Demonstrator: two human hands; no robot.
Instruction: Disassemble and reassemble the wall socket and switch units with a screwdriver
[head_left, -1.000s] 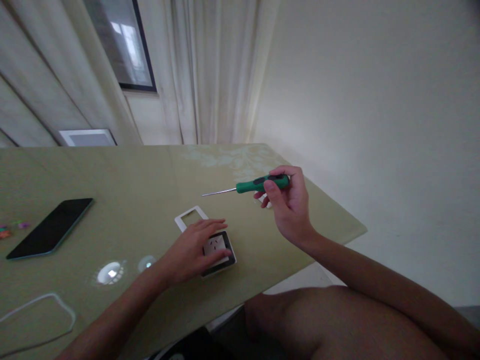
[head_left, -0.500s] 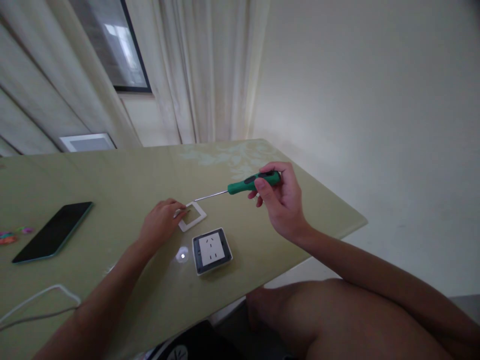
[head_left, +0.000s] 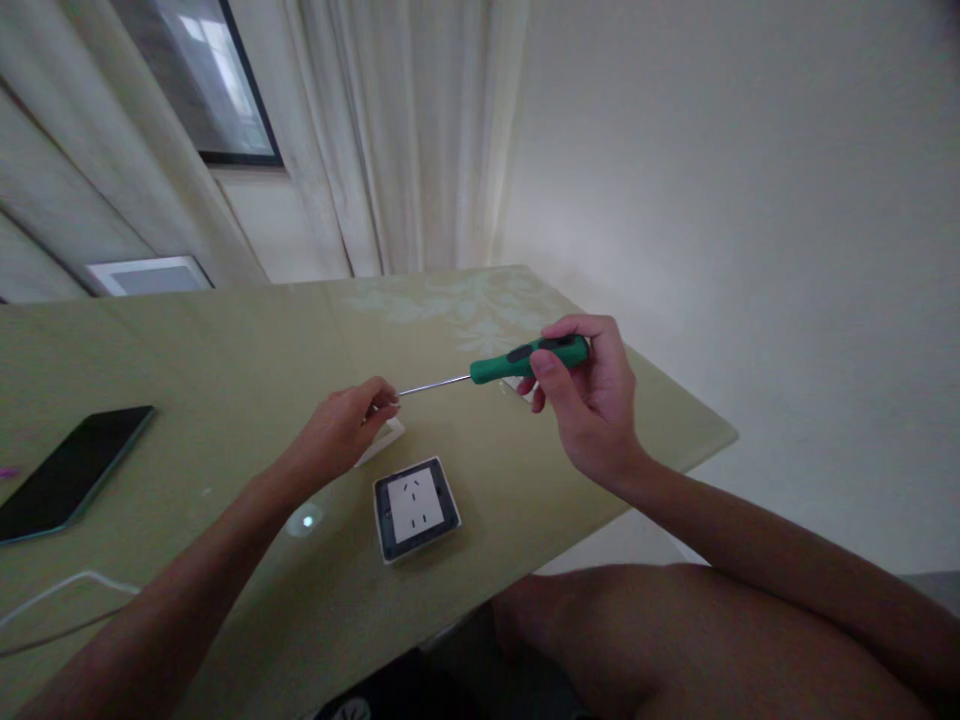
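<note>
My right hand (head_left: 596, 410) is wrapped round the green and black handle of a screwdriver (head_left: 495, 368), its metal shaft pointing left. At the tip of that shaft, the fingers of my left hand (head_left: 345, 425) are pinched together; whatever they hold is hidden. Below those fingers lies a white square frame (head_left: 386, 440), partly covered by the hand. Nearer to me, a wall socket (head_left: 416, 508) with a white face and dark surround sits in its white box on the table, face up. Neither hand touches it.
A black tablet (head_left: 71, 470) lies on the table (head_left: 247, 350) at the left, with a white cable (head_left: 82, 577) in front of it. A pale flat item (head_left: 516, 386) shows partly behind my right fingers. Curtains (head_left: 420, 140) and a wall stand beyond the table.
My left hand has risen from the white frame to the screwdriver's tip, its fingers closing there. The screwdriver and right hand have shifted slightly right in view as the camera turned.
</note>
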